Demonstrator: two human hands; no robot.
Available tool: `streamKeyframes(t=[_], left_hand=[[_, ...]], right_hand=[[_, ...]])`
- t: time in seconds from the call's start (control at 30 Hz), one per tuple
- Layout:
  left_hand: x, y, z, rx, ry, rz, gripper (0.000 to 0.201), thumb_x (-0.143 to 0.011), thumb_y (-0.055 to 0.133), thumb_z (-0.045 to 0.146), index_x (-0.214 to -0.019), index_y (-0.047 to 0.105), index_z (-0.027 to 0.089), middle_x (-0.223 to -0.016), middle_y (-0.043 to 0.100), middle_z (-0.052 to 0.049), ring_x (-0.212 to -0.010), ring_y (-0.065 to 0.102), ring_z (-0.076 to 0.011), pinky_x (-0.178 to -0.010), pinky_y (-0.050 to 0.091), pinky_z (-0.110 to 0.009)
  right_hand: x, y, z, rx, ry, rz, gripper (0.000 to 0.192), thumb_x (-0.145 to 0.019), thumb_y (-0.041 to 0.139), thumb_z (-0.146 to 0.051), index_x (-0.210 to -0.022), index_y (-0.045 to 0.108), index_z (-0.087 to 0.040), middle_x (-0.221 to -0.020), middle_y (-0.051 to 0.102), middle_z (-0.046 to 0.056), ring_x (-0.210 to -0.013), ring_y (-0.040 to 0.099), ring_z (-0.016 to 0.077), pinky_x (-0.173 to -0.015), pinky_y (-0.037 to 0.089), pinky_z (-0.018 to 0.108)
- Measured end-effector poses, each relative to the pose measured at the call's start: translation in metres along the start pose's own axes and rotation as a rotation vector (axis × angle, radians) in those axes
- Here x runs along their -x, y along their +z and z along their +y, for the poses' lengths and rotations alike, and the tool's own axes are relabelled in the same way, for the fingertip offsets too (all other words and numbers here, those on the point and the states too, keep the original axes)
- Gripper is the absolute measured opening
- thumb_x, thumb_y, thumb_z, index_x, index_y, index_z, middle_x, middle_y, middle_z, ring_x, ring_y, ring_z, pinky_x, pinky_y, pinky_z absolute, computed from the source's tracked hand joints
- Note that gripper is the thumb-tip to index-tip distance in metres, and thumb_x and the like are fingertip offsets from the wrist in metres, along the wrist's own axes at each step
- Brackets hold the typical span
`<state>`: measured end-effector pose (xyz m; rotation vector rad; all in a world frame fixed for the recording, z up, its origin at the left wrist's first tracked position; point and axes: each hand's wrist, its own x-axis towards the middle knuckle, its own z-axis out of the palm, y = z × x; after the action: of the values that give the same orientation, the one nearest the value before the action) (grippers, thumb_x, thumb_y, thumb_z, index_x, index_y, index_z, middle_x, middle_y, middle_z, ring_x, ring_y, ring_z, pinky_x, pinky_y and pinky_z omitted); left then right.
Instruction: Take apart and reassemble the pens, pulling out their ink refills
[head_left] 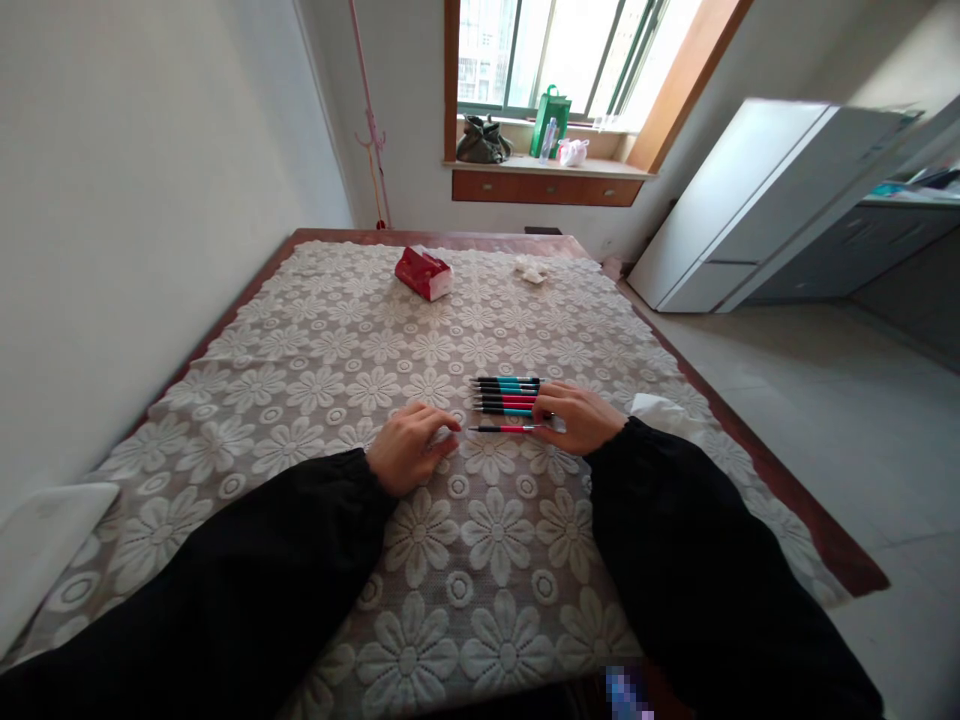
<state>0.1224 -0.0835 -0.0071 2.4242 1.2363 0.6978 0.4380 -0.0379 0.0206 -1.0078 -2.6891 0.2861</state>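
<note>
Your right hand (579, 415) covers the right ends of the pens (506, 396), which lie in a neat row on the desk (315, 360) just ahead of you. One red pen (501, 429) lies apart, nearer you, its end pinched in your right grip. Your left hand (409, 445) rests loosely curled on the lace cloth, holding nothing. The red packet (424, 273) far across carries print too small to read.
</note>
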Motion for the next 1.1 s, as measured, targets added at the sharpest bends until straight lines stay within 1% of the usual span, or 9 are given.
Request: streamKeyframes(t=[0.2, 0.3, 0.4, 0.5, 0.63, 0.73, 0.87, 0.97, 1.1], left_hand=[[0.001, 0.000, 0.000, -0.036, 0.163, -0.043, 0.030, -0.096, 0.059, 0.031, -0.125, 0.062, 0.025, -0.129, 0.067, -0.006, -0.118, 0.059, -0.0240, -0.104, 0.046, -0.043], [0.001, 0.000, 0.002, -0.086, 0.247, -0.087, 0.048, -0.098, 0.055, 0.037, -0.144, 0.048, 0.026, -0.146, 0.056, -0.007, -0.133, 0.049, -0.0266, -0.111, 0.041, -0.047], [0.001, -0.001, 0.004, -0.124, 0.268, -0.136, 0.064, -0.098, 0.054, 0.044, -0.155, 0.032, 0.025, -0.157, 0.043, -0.009, -0.144, 0.037, -0.0297, -0.115, 0.036, -0.051], [0.000, 0.000, 0.005, -0.146, 0.260, -0.179, 0.073, -0.098, 0.053, 0.049, -0.159, 0.021, 0.025, -0.162, 0.034, -0.010, -0.150, 0.026, -0.0314, -0.119, 0.031, -0.053], [-0.001, 0.002, 0.006, -0.176, 0.235, -0.236, 0.075, -0.098, 0.050, 0.053, -0.160, 0.017, 0.025, -0.164, 0.027, -0.009, -0.153, 0.018, -0.0323, -0.121, 0.023, -0.057], [-0.001, 0.002, 0.007, -0.189, 0.230, -0.255, 0.074, -0.098, 0.049, 0.055, -0.160, 0.020, 0.025, -0.165, 0.025, -0.008, -0.154, 0.015, -0.0325, -0.122, 0.022, -0.058], [-0.001, 0.002, 0.007, -0.174, 0.247, -0.217, 0.061, -0.099, 0.051, 0.046, -0.154, 0.035, 0.025, -0.163, 0.030, -0.008, -0.153, 0.019, -0.0318, -0.120, 0.028, -0.057], [-0.001, 0.003, 0.006, -0.134, 0.251, -0.154, 0.045, -0.099, 0.054, 0.038, -0.141, 0.051, 0.024, -0.156, 0.043, -0.009, -0.148, 0.031, -0.0298, -0.117, 0.035, -0.053], [-0.002, 0.005, 0.004, -0.081, 0.236, -0.081, 0.021, -0.098, 0.056, 0.031, -0.115, 0.065, 0.023, -0.133, 0.064, -0.007, -0.132, 0.051, -0.0259, -0.110, 0.045, -0.048]], right_hand=[[0.007, -0.005, 0.012, 0.080, 0.237, 0.014, 0.004, -0.085, 0.058, -0.022, -0.083, 0.061, -0.021, -0.081, 0.064, 0.002, -0.072, 0.056, 0.0169, -0.064, 0.035, 0.027], [0.010, -0.006, 0.018, 0.072, 0.251, -0.042, 0.007, -0.084, 0.056, -0.020, -0.086, 0.063, -0.021, -0.084, 0.066, 0.002, -0.073, 0.057, 0.0169, -0.065, 0.035, 0.026], [0.013, -0.006, 0.023, 0.060, 0.277, -0.100, 0.011, -0.084, 0.056, -0.016, -0.088, 0.064, -0.021, -0.085, 0.067, 0.003, -0.070, 0.057, 0.0163, -0.065, 0.036, 0.027], [0.014, -0.003, 0.027, 0.051, 0.297, -0.115, 0.013, -0.084, 0.057, -0.015, -0.091, 0.066, -0.021, -0.087, 0.068, 0.003, -0.072, 0.058, 0.0171, -0.065, 0.036, 0.027], [0.013, -0.001, 0.031, 0.008, 0.278, -0.125, 0.014, -0.082, 0.059, -0.012, -0.089, 0.067, -0.022, -0.088, 0.069, 0.003, -0.076, 0.060, 0.0176, -0.067, 0.037, 0.026], [0.012, -0.002, 0.029, 0.015, 0.279, -0.160, 0.011, -0.083, 0.061, -0.014, -0.089, 0.067, -0.022, -0.087, 0.069, 0.002, -0.075, 0.060, 0.0169, -0.066, 0.037, 0.025], [0.010, -0.002, 0.022, 0.060, 0.291, -0.178, 0.004, -0.087, 0.066, -0.023, -0.090, 0.065, -0.021, -0.088, 0.069, 0.002, -0.073, 0.059, 0.0166, -0.063, 0.034, 0.025], [0.009, -0.001, 0.019, 0.082, 0.278, -0.155, 0.006, -0.089, 0.063, -0.021, -0.095, 0.065, -0.022, -0.091, 0.070, 0.003, -0.077, 0.061, 0.0177, -0.063, 0.033, 0.025], [0.006, 0.001, 0.016, 0.112, 0.286, -0.166, 0.011, -0.089, 0.064, -0.022, -0.100, 0.066, -0.023, -0.093, 0.071, 0.003, -0.079, 0.062, 0.0189, -0.063, 0.031, 0.026]])
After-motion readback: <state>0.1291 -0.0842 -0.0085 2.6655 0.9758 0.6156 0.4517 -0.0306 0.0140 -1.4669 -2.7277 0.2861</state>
